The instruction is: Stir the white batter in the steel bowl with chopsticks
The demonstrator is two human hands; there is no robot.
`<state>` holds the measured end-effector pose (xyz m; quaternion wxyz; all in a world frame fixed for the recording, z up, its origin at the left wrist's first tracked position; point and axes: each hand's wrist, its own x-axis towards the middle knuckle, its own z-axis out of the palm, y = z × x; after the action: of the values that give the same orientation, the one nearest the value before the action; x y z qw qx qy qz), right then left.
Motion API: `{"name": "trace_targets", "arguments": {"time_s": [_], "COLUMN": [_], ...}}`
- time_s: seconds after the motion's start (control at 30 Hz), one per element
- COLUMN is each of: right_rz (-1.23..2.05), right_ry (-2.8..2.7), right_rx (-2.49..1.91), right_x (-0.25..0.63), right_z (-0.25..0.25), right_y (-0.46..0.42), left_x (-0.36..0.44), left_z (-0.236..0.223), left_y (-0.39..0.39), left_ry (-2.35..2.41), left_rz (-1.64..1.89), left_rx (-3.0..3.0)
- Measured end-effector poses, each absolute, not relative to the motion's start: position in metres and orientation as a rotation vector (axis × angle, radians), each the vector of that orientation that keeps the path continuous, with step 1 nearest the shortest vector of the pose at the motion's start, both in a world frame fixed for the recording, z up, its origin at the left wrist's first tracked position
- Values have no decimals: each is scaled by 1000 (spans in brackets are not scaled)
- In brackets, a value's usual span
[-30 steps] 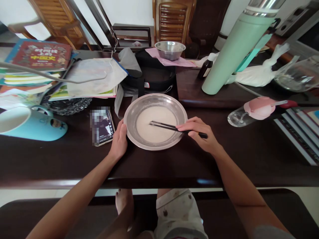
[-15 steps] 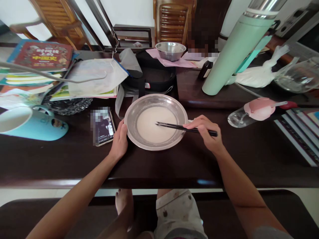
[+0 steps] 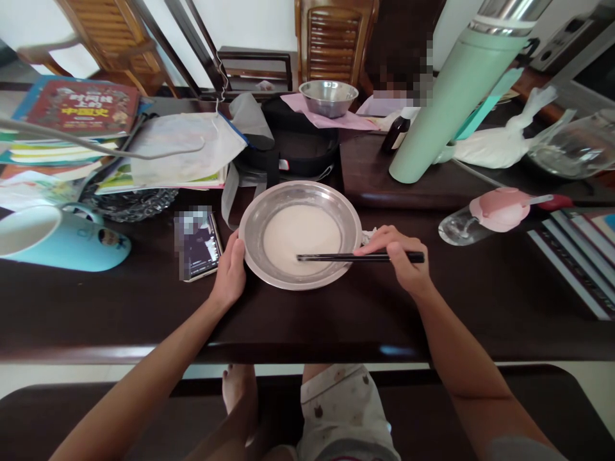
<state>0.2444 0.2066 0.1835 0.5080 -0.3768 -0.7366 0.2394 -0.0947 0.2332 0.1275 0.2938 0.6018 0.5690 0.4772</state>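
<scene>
A shallow steel bowl (image 3: 259, 205) with pale white batter (image 3: 300, 234) sits on the dark table in front of me. My left hand (image 3: 229, 272) grips the bowl's left rim, fingers curled against it. My right hand (image 3: 401, 256) is closed on a pair of black chopsticks (image 3: 336, 257). The chopsticks lie nearly level, with their tips in the batter near the bowl's front.
A phone (image 3: 199, 244) lies left of the bowl, next to a light blue mug (image 3: 57, 240). Books (image 3: 72, 121) and a white bag are stacked at back left. A mint green flask (image 3: 446, 96), a pink-capped bottle (image 3: 490, 214) and a small steel bowl (image 3: 328, 96) stand behind.
The right hand has swung the chopsticks' tips from the bowl's middle toward its front edge, and the sticks now lie level. The left hand has stayed on the rim.
</scene>
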Motion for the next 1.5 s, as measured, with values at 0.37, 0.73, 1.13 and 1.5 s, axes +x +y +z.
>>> {"name": "trace_targets", "arguments": {"time_s": [0.37, 0.73, 1.13, 1.5], "right_rz": [554, 538, 568, 536], "right_ry": [-1748, -1761, -1755, -1805], "right_rx": [-928, -936, -929, -920], "right_x": [246, 246, 245, 244], "right_z": [184, 187, 186, 185], "right_y": [207, 207, 207, 207], "left_x": [-96, -95, -94, -94], "left_z": [126, 126, 128, 128], "left_y": [233, 233, 233, 233], "left_ry": [1514, 1510, 1520, 1537], "left_rz": [1272, 1272, 1280, 1262], "left_rx": [1594, 1590, 1590, 1598]}}
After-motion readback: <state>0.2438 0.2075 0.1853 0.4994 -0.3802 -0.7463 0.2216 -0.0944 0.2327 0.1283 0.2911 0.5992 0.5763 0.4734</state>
